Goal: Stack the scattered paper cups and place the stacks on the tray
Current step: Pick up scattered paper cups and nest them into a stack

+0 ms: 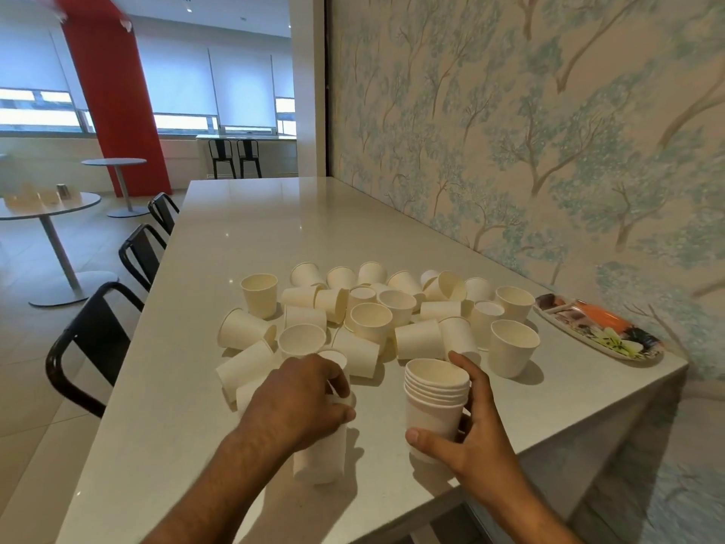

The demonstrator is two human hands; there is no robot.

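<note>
A: The right hand (472,426) is wrapped around a nested stack (436,402) of paper cups, thumb low on the front, fingers up the far side. The stack stands upright on the tabletop (243,229), near its front edge.

B: And the left hand (304,394)?

A: Curled over another cup or short stack (321,453) just beside it, gripping from above. How many cups are in that one I cannot tell; the hand covers the top.

B: How would you join them?

A: Probably keep the right stack steady and mouth-up, lift the left piece clear, line it up straight over the rim, then press down gently so nothing wedges crooked.

B: What's around?

A: The loose cups (372,320) lie in a heap just beyond both hands, some upright, many on their sides, touching one another. The patterned tray (643,353) sits at the right against the wall, well apart from the stack.

B: Anything in the way?

A: An upright cup (512,347) stands between the stack and the tray; a careless carry could knock it.
</note>
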